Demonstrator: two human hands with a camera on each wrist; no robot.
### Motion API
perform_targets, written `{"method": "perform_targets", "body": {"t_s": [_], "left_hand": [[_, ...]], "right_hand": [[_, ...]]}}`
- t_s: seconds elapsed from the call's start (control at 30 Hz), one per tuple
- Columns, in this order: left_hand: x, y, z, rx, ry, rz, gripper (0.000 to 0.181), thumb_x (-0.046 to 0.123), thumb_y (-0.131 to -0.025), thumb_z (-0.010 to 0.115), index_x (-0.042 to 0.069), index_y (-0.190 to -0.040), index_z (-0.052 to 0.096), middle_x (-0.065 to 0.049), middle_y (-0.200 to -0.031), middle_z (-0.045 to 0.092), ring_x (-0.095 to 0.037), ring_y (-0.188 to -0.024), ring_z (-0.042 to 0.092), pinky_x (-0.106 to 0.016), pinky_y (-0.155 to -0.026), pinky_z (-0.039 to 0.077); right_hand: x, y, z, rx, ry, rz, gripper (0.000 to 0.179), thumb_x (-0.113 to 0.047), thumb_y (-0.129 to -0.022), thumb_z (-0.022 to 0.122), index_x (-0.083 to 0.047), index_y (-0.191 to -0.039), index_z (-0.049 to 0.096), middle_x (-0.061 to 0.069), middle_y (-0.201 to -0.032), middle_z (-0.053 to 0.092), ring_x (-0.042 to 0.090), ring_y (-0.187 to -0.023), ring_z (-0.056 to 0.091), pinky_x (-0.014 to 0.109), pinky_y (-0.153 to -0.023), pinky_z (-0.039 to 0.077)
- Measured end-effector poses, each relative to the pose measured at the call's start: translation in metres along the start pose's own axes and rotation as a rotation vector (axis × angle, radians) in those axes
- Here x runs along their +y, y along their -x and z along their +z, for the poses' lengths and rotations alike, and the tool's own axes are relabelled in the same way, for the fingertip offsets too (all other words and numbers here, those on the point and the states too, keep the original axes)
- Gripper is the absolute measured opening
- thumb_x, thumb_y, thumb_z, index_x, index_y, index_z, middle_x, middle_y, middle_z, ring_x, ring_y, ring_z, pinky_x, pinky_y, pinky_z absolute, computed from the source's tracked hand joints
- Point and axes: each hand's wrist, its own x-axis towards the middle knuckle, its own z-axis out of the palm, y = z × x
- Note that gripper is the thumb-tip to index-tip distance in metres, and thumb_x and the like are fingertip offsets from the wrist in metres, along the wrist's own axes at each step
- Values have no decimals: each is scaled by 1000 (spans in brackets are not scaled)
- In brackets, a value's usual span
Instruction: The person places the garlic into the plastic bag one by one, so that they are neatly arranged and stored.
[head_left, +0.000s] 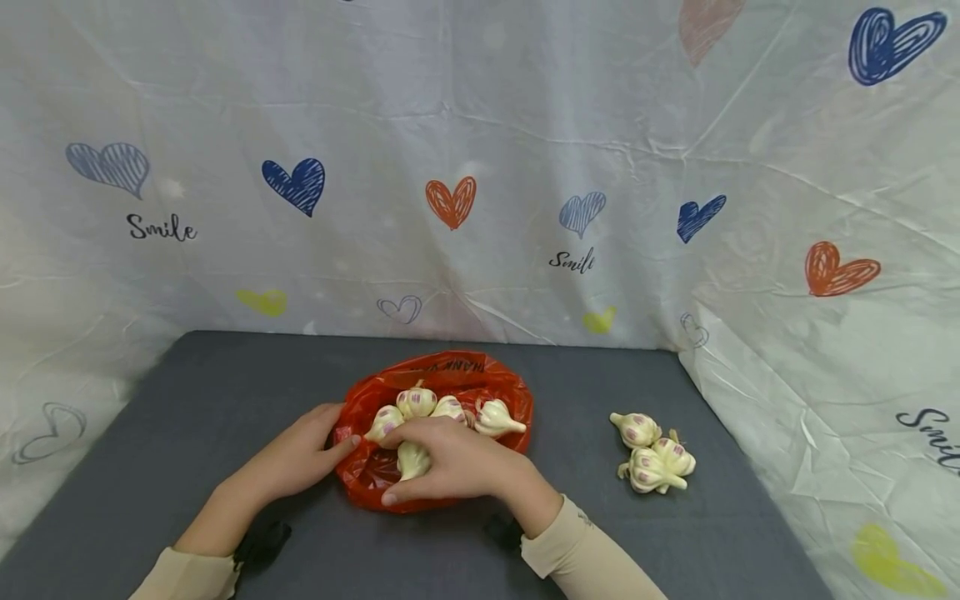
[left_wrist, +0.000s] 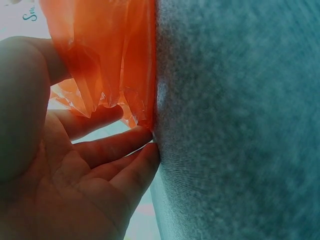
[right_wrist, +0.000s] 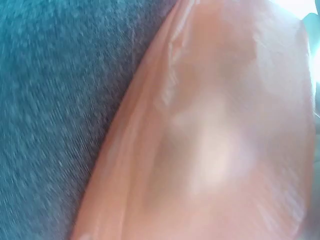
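A red plastic bag [head_left: 367,492] with its mouth spread wide lies on the dark table, with several garlic bulbs [head_left: 417,402] inside. At its left rim my left hand [head_left: 303,450] pinches the plastic, thumb over the edge and fingers on the outside. In the left wrist view the orange-looking bag [left_wrist: 110,45] hangs between thumb and fingers [left_wrist: 115,147]. My right hand [head_left: 465,458] reaches into the bag and holds a garlic bulb [head_left: 412,461] between thumb and fingers. The right wrist view is blurred, filled mostly by the bag's side [right_wrist: 130,165].
To the right of the bag, a small cluster of garlic bulbs [head_left: 651,468] lies on the grey table [head_left: 585,550]. A pale curtain [head_left: 502,275] printed with hearts hangs behind the table and along its right side.
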Motion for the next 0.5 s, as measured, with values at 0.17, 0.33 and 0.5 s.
{"method": "perform_targets", "body": {"t_s": [0.17,0.33,0.5], "left_hand": [[-1,1,1,2,-1,0,59,36,-110,68,-5,-151,57,-25,-145,61,-45,-133,60,-65,-107,53],[0,1,1,-1,4,-5,59,38,-111,67,-4,-151,56,-25,-146,60,-45,-133,60,-65,-107,53],[1,1,0,0,13,0,58,39,-112,65,-2,-152,57,-23,-146,60,-44,-134,60,-65,-107,52]], "right_hand": [[3,-5,6,-21,-25,-22,60,-56,-99,79,-15,-142,70,-7,-139,70,-1,-127,60,20,-109,47],[4,-9,8,-44,-35,-28,58,-56,-101,76,-15,-143,70,-7,-139,70,1,-127,61,18,-109,47],[4,-11,11,-72,-36,-45,56,-55,-103,74,-16,-143,69,-9,-140,69,-1,-127,60,17,-109,46]]}}
